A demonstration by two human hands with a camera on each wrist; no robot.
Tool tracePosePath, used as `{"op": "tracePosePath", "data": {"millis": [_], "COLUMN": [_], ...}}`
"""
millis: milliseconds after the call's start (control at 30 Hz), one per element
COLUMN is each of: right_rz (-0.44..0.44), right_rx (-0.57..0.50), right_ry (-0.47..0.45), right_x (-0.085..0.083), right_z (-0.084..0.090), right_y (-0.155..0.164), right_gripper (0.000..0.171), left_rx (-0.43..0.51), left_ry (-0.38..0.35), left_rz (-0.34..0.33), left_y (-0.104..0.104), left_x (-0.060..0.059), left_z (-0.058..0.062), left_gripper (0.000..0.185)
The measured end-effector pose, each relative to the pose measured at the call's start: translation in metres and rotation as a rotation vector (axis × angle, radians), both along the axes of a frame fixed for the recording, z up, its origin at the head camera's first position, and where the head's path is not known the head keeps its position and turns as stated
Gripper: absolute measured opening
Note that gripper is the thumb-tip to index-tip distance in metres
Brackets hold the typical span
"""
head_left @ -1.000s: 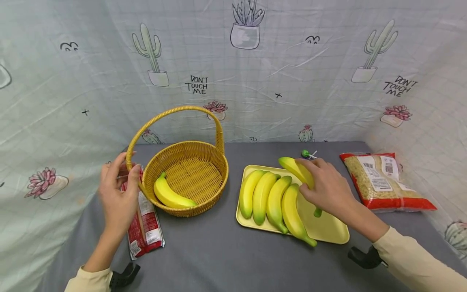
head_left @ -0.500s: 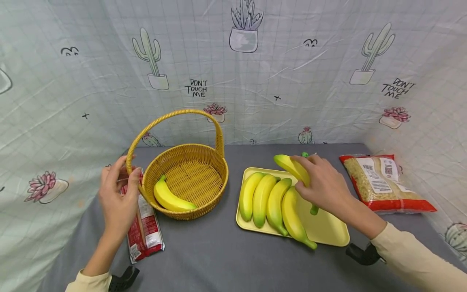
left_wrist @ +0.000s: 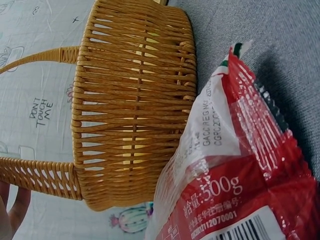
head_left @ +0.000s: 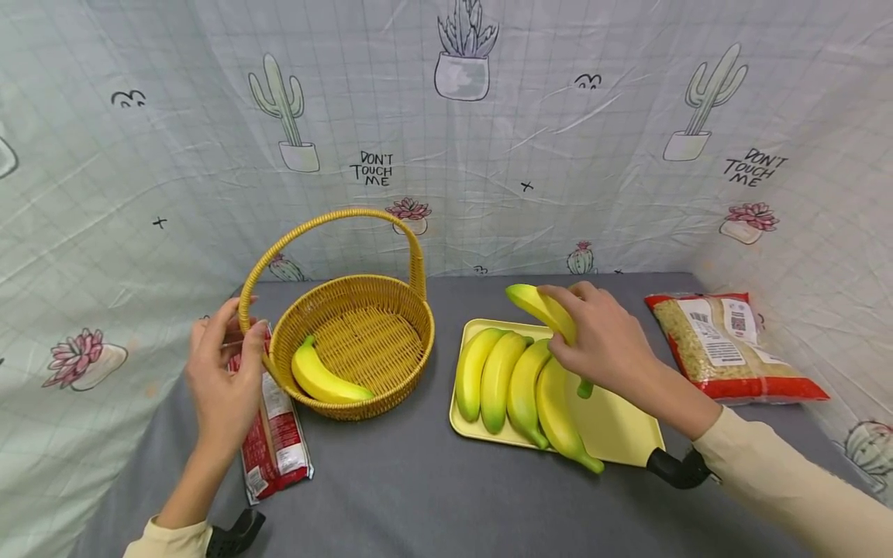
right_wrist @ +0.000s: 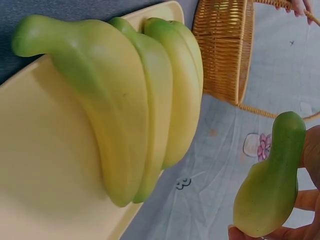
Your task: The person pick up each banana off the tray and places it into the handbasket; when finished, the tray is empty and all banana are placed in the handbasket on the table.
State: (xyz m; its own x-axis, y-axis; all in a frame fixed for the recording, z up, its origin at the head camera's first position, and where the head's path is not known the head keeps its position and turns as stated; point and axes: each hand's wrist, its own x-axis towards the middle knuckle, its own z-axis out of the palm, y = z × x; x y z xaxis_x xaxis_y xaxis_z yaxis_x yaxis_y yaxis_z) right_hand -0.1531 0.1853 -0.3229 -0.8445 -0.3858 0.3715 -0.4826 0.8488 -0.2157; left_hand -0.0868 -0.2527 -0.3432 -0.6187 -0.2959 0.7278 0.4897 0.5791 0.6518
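Note:
My left hand (head_left: 222, 380) grips the side of the arched handle (head_left: 328, 221) of a wicker basket (head_left: 380, 341); its fingertips show at the edge of the left wrist view. One yellow banana (head_left: 326, 377) lies inside the basket at the near left. My right hand (head_left: 605, 337) holds another banana (head_left: 540, 307) above a pale yellow tray (head_left: 624, 426), its green stem end hanging below the palm. In the right wrist view that banana (right_wrist: 270, 192) sits between thumb and fingers. Several more bananas (head_left: 498, 381) lie side by side on the tray's left part.
A red and white plastic packet (head_left: 282, 446) marked 500g lies left of the basket, under my left forearm's side. At the right, a red-edged clear bag of grain (head_left: 722, 345) rests on the grey cloth (head_left: 391, 488). A patterned curtain (head_left: 530, 139) hangs behind.
My right hand has carried the held banana left and slightly up over the tray, towards the basket. The left hand stays on the handle.

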Motion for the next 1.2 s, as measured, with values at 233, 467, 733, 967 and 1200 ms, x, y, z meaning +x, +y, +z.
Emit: {"op": "tracePosePath", "data": {"millis": [233,467,733,967,1200], "right_rz": [0.029,0.050,0.086,0.112,0.111], "right_rx": [0.016,0.028,0.027,0.035,0.079], "right_ry": [-0.009,-0.005,0.005,-0.023,-0.095], "right_x": [-0.002,-0.005,-0.012,-0.018,-0.024], "right_z": [0.005,0.009,0.013,0.017,0.018], "right_y": [-0.013,-0.027,-0.048,-0.067,-0.088], "right_gripper": [0.063,0.063,0.063,0.063,0.063], "left_rx": [-0.002,-0.001,-0.015,0.003,0.001], "left_ry": [0.006,0.004,0.022,0.012,0.010], "left_rz": [-0.001,0.005,0.003,0.003,-0.010], "left_y": [-0.001,-0.001,-0.001,-0.002,-0.003], "left_x": [0.000,-0.001,-0.002,0.000,-0.002], "left_z": [-0.001,-0.003,-0.003,-0.001,-0.003], "left_gripper": [0.037,0.038,0.038,0.038,0.037]}}
